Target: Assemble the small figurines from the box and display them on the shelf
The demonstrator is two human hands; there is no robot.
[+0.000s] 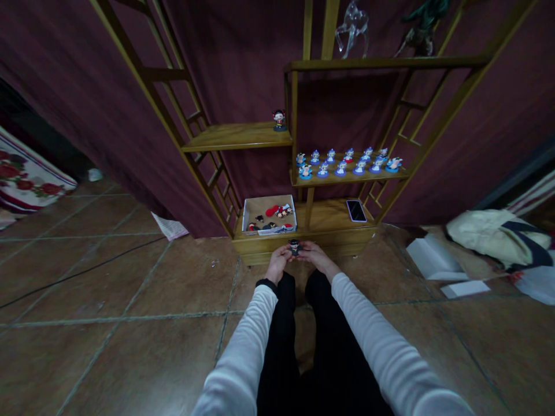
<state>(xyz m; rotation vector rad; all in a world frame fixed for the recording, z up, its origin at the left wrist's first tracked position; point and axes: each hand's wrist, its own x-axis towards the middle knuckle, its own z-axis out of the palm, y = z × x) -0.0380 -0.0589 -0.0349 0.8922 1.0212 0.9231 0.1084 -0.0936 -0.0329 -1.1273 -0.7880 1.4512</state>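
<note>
Between my two hands is a small dark figurine (295, 247), held upright in front of the shelf's low base. My left hand (280, 260) grips it from the left side with the fingertips. From the right, my right hand (315, 256) pinches its other side. Just beyond them, an open cardboard box (269, 202) holds several small red, black and white figurine pieces (280, 212). One dark-haired figurine (280, 119) stands on the left middle shelf (238, 136), near its right end.
Several blue and white figurines (341, 168) stand in two rows on the right shelf. A phone (356, 211) lies on the base board. Higher up are a clear horse figure (353, 29) and a dark statue (422, 29). White boxes (436, 258) and a bag (498, 234) lie on the floor.
</note>
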